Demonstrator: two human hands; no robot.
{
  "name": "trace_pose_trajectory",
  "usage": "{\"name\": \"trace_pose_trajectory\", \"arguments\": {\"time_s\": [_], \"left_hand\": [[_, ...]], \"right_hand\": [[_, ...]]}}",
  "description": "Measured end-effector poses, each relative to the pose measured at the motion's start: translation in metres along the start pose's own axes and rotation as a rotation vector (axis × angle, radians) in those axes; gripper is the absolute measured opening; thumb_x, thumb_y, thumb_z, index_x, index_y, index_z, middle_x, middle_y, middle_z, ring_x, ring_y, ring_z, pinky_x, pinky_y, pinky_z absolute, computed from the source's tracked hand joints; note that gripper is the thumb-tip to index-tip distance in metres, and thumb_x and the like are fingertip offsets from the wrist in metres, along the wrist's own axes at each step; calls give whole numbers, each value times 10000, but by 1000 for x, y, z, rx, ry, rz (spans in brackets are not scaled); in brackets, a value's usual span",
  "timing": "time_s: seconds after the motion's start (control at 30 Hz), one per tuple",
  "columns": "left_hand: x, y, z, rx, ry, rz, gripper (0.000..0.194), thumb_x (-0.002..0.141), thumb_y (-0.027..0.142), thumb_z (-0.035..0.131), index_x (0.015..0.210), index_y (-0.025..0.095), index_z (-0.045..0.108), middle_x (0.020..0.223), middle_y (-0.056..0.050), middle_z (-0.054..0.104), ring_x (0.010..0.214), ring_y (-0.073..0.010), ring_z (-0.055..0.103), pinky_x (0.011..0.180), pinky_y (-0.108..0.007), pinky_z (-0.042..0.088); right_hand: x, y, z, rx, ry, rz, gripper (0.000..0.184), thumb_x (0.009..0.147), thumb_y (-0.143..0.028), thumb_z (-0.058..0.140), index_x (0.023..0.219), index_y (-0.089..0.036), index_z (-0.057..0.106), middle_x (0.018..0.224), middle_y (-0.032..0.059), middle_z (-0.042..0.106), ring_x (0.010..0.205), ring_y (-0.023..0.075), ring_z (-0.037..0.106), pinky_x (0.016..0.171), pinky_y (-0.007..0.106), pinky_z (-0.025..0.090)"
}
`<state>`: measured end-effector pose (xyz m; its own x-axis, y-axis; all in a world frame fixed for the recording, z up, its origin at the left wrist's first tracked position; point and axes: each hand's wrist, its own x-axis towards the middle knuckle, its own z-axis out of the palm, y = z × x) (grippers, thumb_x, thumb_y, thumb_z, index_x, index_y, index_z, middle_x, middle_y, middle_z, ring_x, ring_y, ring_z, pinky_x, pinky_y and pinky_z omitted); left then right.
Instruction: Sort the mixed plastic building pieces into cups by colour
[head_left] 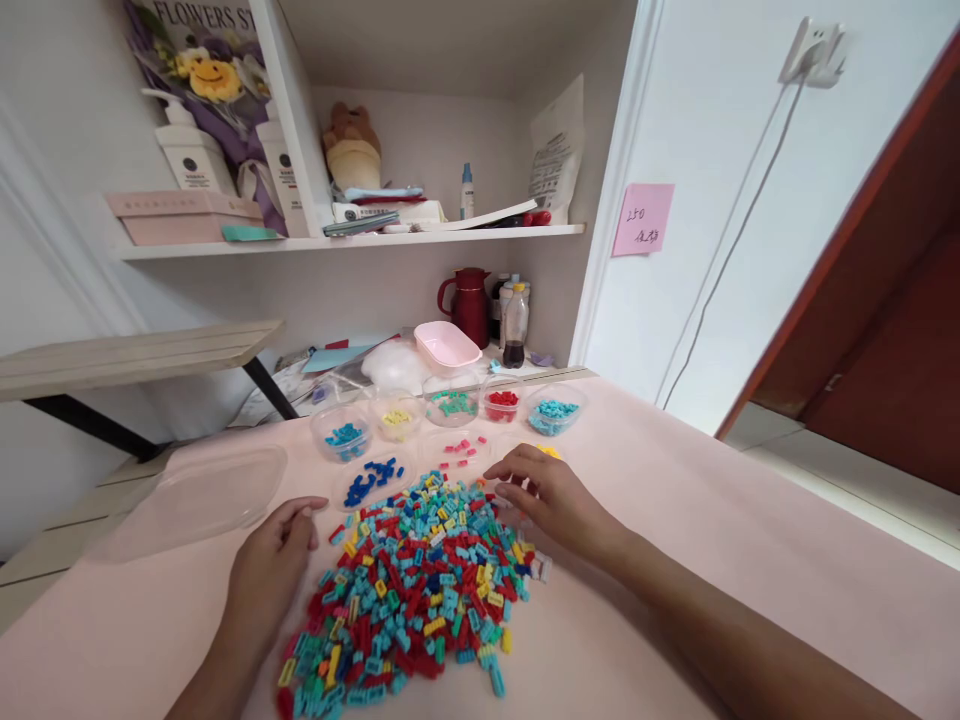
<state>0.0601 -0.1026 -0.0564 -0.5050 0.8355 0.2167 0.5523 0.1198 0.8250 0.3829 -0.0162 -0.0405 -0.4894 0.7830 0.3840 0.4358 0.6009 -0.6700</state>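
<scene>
This looks like a room in a home: a built-in white shelf unit [450,240] holds a plush toy [354,145], a flower bouquet [217,90] and 2 pump bottles [191,150], with a dark red jug [470,305] and a drink bottle [515,325] underneath. On the right, a pink note [643,218] and a plugged-in socket [814,52] are on the white wall, near a reddish-brown door [892,350].
</scene>
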Motion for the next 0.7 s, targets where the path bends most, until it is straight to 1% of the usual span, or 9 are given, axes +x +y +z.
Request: {"name": "trace_pose_trajectory", "arguments": {"time_s": [0.13,0.23,0.3,0.37,0.43,0.5,0.57,0.63,0.7], "left_hand": [[-1,-1,2,-12,16,-24,347,744,428,506,926,203,698,561,39,582,468,-128,470,485,-233,372],[-2,-1,2,-4,20,-35,348,741,429,508,924,207,702,568,36,593,472,-130,476,485,-234,376],[-3,-1,2,5,21,-36,346,742,430,504,921,210,703,569,36,595,471,-131,477,484,-235,375],[-2,-1,2,7,23,-33,341,744,427,501,918,214,703,563,38,591,467,-131,474,483,-236,373],[-1,-3,1,19,21,-22,339,747,424,496,923,219,700,557,41,587,461,-132,471,482,-238,369],[1,-6,1,46,10,-8,338,750,422,489,931,225,696,557,42,588,462,-135,478,483,-241,370],[4,-9,0,74,0,-5,335,747,425,487,931,233,693,554,43,587,473,-143,498,485,-243,376],[6,-12,0,89,2,-4,335,742,429,493,939,242,689,552,46,584,488,-148,514,490,-243,384],[7,-14,0,98,3,2,336,742,434,494,948,248,684,552,49,583,494,-148,522,500,-243,394]], "right_hand": [[-2,2,16,-127,-84,-83,241,860,-290,554,1073,-264,663,1024,66,609,858,179,590,760,311,475],[-1,4,24,-172,-112,-91,201,847,-264,567,1014,-273,679,1016,56,626,881,190,590,791,331,467],[-1,3,27,-117,-88,-66,159,845,-250,565,939,-258,692,968,52,639,873,190,591,794,337,465],[0,1,26,31,-37,7,122,834,-275,581,873,-233,689,919,50,639,822,181,595,752,329,478],[0,-3,21,296,-13,136,138,825,-329,598,850,-208,660,857,41,634,747,163,601,678,307,492],[0,-7,13,632,-61,262,188,826,-377,603,879,-197,606,829,28,637,686,147,616,615,287,500],[-1,-9,5,915,-146,336,228,826,-397,613,917,-199,548,854,30,658,657,139,640,586,275,511],[-1,-10,-1,1075,-197,371,247,824,-396,626,929,-201,516,892,40,674,640,133,657,569,262,522],[-1,-10,-4,1159,-206,389,249,823,-380,637,937,-196,514,886,44,682,649,131,669,578,251,535]]}}
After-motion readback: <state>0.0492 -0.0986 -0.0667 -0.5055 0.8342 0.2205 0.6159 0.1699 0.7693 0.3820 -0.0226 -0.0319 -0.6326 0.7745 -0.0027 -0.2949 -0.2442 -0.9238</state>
